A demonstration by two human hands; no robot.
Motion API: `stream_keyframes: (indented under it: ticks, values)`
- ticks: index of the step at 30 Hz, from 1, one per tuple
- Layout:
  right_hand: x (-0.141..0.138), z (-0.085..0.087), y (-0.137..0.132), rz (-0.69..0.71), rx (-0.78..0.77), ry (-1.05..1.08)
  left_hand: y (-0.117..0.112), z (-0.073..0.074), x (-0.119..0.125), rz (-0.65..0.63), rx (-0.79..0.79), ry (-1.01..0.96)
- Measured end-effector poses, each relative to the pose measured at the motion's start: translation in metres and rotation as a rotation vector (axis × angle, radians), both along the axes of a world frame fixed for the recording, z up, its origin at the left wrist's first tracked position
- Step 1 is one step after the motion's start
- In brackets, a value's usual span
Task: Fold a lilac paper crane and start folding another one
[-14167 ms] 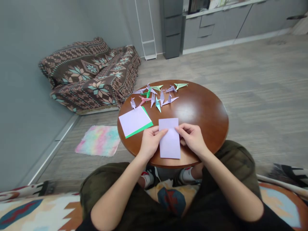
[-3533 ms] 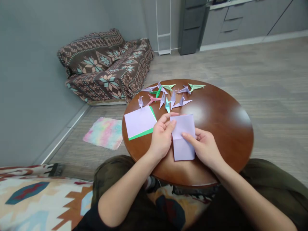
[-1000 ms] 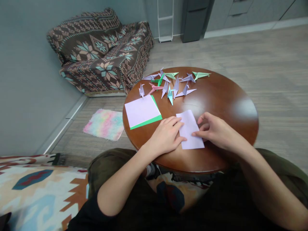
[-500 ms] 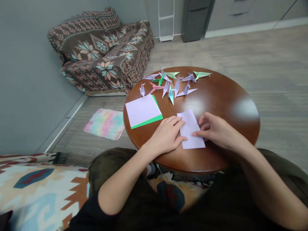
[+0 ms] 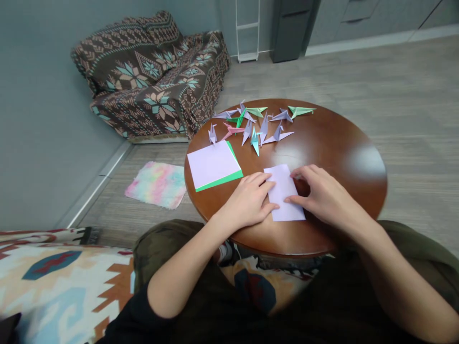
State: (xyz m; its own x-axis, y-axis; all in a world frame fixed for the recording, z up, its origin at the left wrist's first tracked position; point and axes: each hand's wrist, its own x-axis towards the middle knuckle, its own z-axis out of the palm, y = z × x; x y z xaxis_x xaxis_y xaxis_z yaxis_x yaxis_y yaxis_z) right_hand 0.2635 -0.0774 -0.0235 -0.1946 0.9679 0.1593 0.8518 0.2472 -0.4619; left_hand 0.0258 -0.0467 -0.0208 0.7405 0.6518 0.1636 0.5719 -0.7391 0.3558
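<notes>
A folded piece of lilac paper (image 5: 284,193) lies on the round brown table between my hands. My left hand (image 5: 251,198) rests flat with its fingers stretched over the paper's left edge. At the right edge, my right hand (image 5: 319,191) touches the paper with its thumb and index fingertip, a gap between them. Its other fingers are mostly hidden. Left of my hands lies a stack of square paper (image 5: 215,164), lilac on top with green showing beneath. Several folded paper cranes stand at the far side, among them a blue crane (image 5: 255,141) and a pink crane (image 5: 234,130).
The round table (image 5: 344,191) has a glossy top and stands close to my knees. Beyond it to the left is a sofa (image 5: 154,86) under a patterned cover. A pastel rug (image 5: 158,184) lies on the floor, and a white rack (image 5: 247,28) stands by the wall.
My right hand's index finger has moved up and left onto the paper's upper right edge, opening a gap from the thumb. My left hand stays in place.
</notes>
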Motion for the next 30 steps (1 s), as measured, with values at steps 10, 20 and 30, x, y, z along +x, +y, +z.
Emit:
stream_keyframes:
  ticks: [10, 20, 30]
  values:
    - [-0.003, -0.022, -0.003, 0.286, 0.02, -0.081, 0.001, 0.0, -0.001, -0.028, 0.017, 0.015]
    - [-0.008, -0.026, -0.003, 0.257, 0.088, -0.144, 0.003, -0.001, -0.002, -0.039, -0.002, -0.018]
    - [-0.006, -0.025, -0.002, 0.264, 0.078, -0.149, 0.002, -0.001, -0.003, -0.039, -0.018, -0.025]
